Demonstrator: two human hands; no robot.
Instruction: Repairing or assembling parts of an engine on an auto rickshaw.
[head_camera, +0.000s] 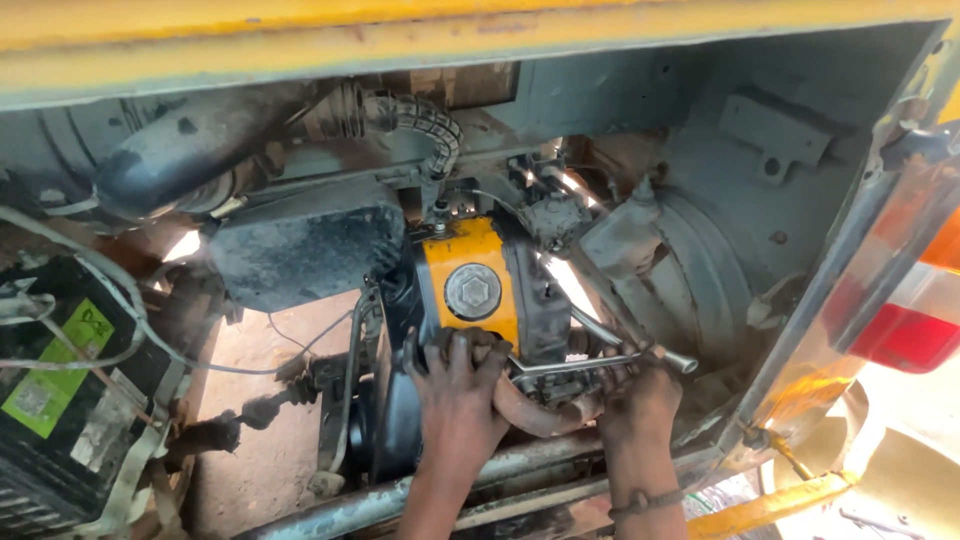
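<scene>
The work in hand looks like loosening or tightening a fitting low on the engine, just under the yellow housing (470, 285) with its large hex bolt (472, 291); the left hand (460, 385) is curled shut over a curved rusty hose (530, 412), gripping it from above at the foot of the yellow housing, apparently steadying it; the right hand (640, 395) is closed around the handle end of a slim metal spanner (575, 365), whose shaft runs roughly level to the left, its head reaching the fitting between the two hands, though whether the head is properly seated I cannot tell, as fingers and hose hide it; a second shiny lever or spanner (640, 345) juts out just above the right hand, and I cannot say if the hand touches it; to my eye the turning itself is under way or about to start, and the next move calls for a firm swing of the spanner within a cramped space, with the hose held still; a battery (50, 400) with a green label sits well apart at the far left, and a red tail lamp (905, 335) shows at the right edge.
</scene>
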